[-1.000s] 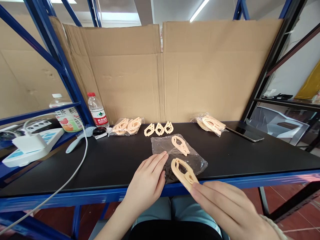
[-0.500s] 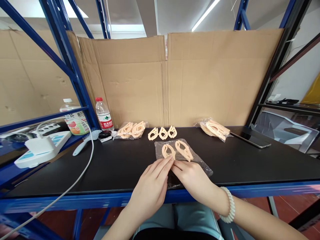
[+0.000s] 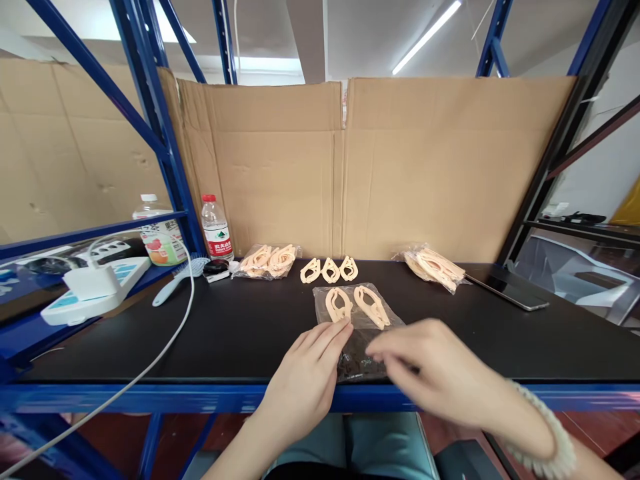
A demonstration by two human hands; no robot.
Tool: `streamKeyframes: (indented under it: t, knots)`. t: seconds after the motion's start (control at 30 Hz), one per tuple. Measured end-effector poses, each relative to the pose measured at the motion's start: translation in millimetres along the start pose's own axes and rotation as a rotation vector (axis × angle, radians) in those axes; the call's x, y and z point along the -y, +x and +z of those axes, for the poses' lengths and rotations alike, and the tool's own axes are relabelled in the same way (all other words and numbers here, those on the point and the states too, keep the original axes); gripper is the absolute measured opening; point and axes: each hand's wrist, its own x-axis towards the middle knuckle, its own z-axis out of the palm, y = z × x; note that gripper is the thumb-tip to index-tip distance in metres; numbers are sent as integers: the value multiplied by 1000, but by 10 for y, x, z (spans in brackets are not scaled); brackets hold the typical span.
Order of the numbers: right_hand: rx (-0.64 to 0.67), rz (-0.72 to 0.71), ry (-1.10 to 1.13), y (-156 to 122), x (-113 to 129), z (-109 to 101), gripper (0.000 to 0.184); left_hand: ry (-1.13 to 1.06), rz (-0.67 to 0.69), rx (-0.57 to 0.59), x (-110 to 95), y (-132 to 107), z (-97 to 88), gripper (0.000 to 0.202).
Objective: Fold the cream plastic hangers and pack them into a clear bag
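Observation:
A clear plastic bag (image 3: 356, 347) lies flat on the black shelf top (image 3: 240, 327) in front of me. Two peach plastic folding hangers (image 3: 356, 305) rest side by side on its far half. My left hand (image 3: 306, 373) lies flat with fingers stretched out, fingertips touching the bag's near left edge just below the left hanger. My right hand (image 3: 434, 373) hovers blurred over the bag's near right part, fingers loosely extended and holding nothing I can see.
Three loose hangers (image 3: 329, 269) lie in a row behind the bag. Bagged hangers sit at back left (image 3: 267, 260) and back right (image 3: 436, 267). A water bottle (image 3: 215, 229), a hairbrush (image 3: 179, 280), a white cable (image 3: 165, 340) and a tablet (image 3: 510, 291) are around. Cardboard (image 3: 380, 167) closes the back.
A second hanger was carried by my right hand onto the bag and set beside the first. The right hand has since let go and drawn back toward me; the left hand stayed.

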Motion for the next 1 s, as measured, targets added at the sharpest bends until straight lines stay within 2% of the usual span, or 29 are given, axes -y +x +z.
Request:
streamKeyframes:
  t: [0.07, 0.13, 0.17, 0.3, 0.37, 0.43, 0.53, 0.63, 0.8, 0.87, 0.93, 1.0]
  knots:
    - [-114, 29, 14, 168, -220, -180, 28, -9, 1, -10, -8, 1, -6, 60]
    - [-190, 28, -119, 463, -597, -241, 27, -17, 10, -9, -12, 4, -8, 55]
    - [-178, 6, -199, 638, -823, -223, 30, -19, 17, -4, -13, 6, -10, 52]
    - [47, -101, -311, 1311, -1696, 76, 49, -26, 33, 4, -22, 18, -26, 42]
    - [113, -108, -332, 1549, -1983, 278, 54, -32, 32, -2, -30, 21, -36, 40]
    - [185, -73, -354, 1692, -2147, 462, 55, -38, 29, -8, -39, 19, -42, 39]
    - [265, -2, -377, 1722, -2252, 645, 54, -41, 28, -9, -51, 10, -40, 38]
    - [256, 56, -402, 1548, -2286, 683, 53, -33, 26, -11, -58, 2, -30, 37]
    - [235, 173, -537, 1020, -2137, 465, 42, -27, 40, 1, -51, -3, -7, 37]
    - [282, 194, -512, 812, -1998, 340, 45, -32, 40, 6, -46, -7, 5, 37]
    - [269, 244, -489, 629, -1867, 236, 50, -31, 36, 2, -43, -13, 17, 37]
    - [234, 230, -489, 472, -1791, 166, 51, -28, 38, -1, -44, -18, 24, 36]
